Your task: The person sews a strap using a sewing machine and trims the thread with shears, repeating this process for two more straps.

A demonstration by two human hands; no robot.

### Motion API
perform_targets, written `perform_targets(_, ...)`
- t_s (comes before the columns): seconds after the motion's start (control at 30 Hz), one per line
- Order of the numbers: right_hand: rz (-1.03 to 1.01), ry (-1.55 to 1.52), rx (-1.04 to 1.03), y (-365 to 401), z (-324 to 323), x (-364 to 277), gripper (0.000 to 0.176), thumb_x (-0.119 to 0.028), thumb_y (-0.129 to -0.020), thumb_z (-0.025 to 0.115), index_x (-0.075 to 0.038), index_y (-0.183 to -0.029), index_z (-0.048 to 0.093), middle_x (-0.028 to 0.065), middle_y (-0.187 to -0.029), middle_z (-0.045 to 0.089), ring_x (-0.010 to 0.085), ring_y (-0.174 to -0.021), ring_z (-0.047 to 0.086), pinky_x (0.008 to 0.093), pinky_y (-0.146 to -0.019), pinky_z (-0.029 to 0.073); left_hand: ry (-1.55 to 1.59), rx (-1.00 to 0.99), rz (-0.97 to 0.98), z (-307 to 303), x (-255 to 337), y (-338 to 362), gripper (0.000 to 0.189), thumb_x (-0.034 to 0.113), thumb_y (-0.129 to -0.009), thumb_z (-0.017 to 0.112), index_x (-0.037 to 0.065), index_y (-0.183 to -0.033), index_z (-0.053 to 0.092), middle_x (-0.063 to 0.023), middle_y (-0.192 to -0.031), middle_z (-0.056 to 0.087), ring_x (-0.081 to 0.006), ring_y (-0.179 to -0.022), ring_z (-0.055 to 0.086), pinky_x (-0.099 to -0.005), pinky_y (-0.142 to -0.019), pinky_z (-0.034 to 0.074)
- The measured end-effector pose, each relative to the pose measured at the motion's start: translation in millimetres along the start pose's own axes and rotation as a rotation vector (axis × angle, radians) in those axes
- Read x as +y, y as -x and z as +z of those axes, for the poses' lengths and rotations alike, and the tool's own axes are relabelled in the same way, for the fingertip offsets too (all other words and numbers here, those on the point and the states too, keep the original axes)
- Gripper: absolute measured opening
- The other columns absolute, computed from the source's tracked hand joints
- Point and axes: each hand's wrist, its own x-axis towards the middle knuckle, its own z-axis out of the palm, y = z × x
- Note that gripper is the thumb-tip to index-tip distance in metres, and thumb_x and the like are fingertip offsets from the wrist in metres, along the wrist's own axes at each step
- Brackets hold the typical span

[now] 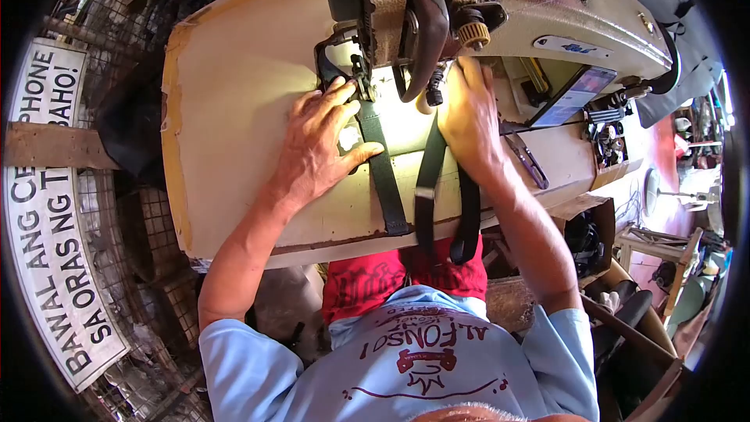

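Note:
My left hand [316,137] lies with fingers spread on the table of a sewing machine [391,16]. Its fingertips touch black material [326,59] by the presser foot, and its thumb rests on a flat black strap [384,180] running from the foot toward the table's front edge. Right of the machine head, my right hand [473,121] is closed over another black strap [430,180], which hangs in a loop past the front edge. The machine head partly hides these fingertips. A bright lamp lights the sewing area.
Right of my right hand lie dark-handled scissors [527,158] and a phone [574,95], leaning under the machine arm. A tray of small parts [609,141] sits at the table's right end. Wire mesh and a lettered sign [58,211] stand left. Boxes [625,289] fill the lower right.

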Motion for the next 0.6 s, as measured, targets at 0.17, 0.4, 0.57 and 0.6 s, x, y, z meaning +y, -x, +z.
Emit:
perform_targets(0.17, 0.197, -0.770, -0.103, -46, 62, 48, 0.035, -0.006, -0.080, 0.059, 0.000, -0.114, 0.060, 0.0241, -0.121, 0.058, 0.0407, -0.114, 0.054, 0.0512, -0.095, 0.043, -0.032, 0.005, 0.000, 3, 4, 1, 0.059, 0.036, -0.075, 0.081, -0.003, -0.114, 0.060, -0.0193, -0.130, 0.057, -0.0323, -0.124, 0.053, -0.0473, -0.105, 0.038)
perform_targets(0.4, -0.105, -0.433, -0.250, -67, 12, 29, 0.039, -0.017, -0.081, 0.068, -0.001, -0.115, 0.059, 0.0213, -0.109, 0.063, 0.0335, -0.102, 0.062, 0.0447, -0.085, 0.048, -0.057, 0.027, 0.002, 7, 6, 3, 0.059, 0.034, -0.074, 0.082, -0.004, -0.115, 0.060, -0.0210, -0.129, 0.057, -0.0345, -0.124, 0.052, -0.0478, -0.105, 0.038)
perform_targets(0.57, -0.069, -0.069, -0.230, -10, -42, -4, 0.054, -0.029, -0.083, 0.071, -0.002, -0.127, 0.055, 0.0266, -0.136, 0.048, 0.0446, -0.127, 0.044, 0.0520, -0.105, 0.038, -0.073, 0.037, 0.010, 6, 9, 3, 0.061, 0.034, -0.075, 0.081, -0.005, -0.117, 0.060, -0.0218, -0.129, 0.057, -0.0348, -0.125, 0.051, -0.0475, -0.105, 0.038)
perform_targets(0.6, -0.061, -0.025, -0.213, 7, -48, -9, 0.058, -0.031, -0.083, 0.071, -0.002, -0.131, 0.054, 0.0279, -0.141, 0.043, 0.0485, -0.132, 0.038, 0.0546, -0.109, 0.034, -0.069, 0.031, 0.002, 5, 10, 3, 0.059, 0.034, -0.075, 0.081, -0.004, -0.116, 0.061, -0.0214, -0.129, 0.057, -0.0361, -0.124, 0.051, -0.0475, -0.105, 0.038)
